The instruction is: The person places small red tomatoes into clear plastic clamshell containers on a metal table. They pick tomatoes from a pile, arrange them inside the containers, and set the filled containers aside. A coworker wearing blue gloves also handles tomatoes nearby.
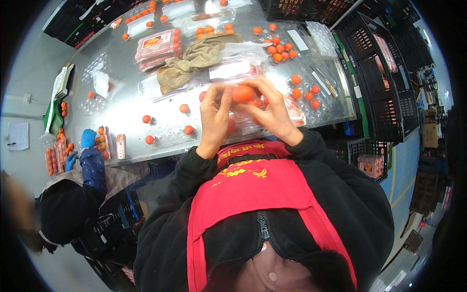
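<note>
An orange-red tomato (242,94) is held up between my two hands, above the metal table. My right hand (271,109) grips it with the thumb below and the fingers over the top. At its left side, the thumb and bent fingers of my left hand (214,115) meet the tomato; some fingertips are hidden behind. Under my hands lies a clear plastic tray (244,123) with more tomatoes, partly covered by my wrists. Left of it, loose tomatoes such as this one (188,130) sit on clear dimpled plastic (169,135).
Beyond my hands lie a crumpled cloth (197,58) and stacked tomato packs (158,47). Tomatoes fill part of a tray (279,51) farther back. Black crates (379,73) stand along the right edge. At left, a co-worker's blue-gloved hand (88,138) touches a tomato pack (103,144).
</note>
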`<action>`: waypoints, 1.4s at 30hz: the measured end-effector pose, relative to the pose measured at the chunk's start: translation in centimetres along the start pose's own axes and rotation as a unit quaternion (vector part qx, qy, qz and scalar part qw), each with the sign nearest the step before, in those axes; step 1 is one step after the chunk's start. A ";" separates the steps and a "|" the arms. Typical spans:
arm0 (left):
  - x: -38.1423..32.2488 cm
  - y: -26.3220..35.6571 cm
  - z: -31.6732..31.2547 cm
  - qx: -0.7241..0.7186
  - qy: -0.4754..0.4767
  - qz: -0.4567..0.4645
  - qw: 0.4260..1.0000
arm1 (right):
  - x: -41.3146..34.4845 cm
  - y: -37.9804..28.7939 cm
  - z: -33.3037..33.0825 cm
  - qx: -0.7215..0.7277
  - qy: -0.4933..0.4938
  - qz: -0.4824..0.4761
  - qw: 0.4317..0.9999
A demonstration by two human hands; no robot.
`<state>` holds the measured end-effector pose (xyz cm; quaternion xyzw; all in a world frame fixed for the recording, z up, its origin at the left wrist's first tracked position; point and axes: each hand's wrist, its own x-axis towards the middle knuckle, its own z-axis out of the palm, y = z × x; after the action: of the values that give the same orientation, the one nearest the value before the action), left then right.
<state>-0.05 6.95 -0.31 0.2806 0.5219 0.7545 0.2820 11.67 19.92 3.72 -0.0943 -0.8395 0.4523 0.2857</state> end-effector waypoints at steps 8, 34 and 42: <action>0.2 1.4 -0.9 0.119 0.019 0.057 0.991 | 1.4 -0.5 1.1 -0.126 0.029 -0.060 0.990; -3.9 -9.4 -18.5 0.466 0.159 0.066 0.868 | -3.7 5.0 -6.9 -0.152 0.047 0.109 0.981; -3.1 -4.6 -10.5 0.142 0.081 -0.157 0.974 | -6.5 4.1 -6.2 -0.279 -0.076 0.019 0.957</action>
<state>-4.84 -0.50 -8.16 0.1703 0.6823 0.6393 0.3111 20.07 23.91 0.43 -0.1520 -0.9497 0.2109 0.1747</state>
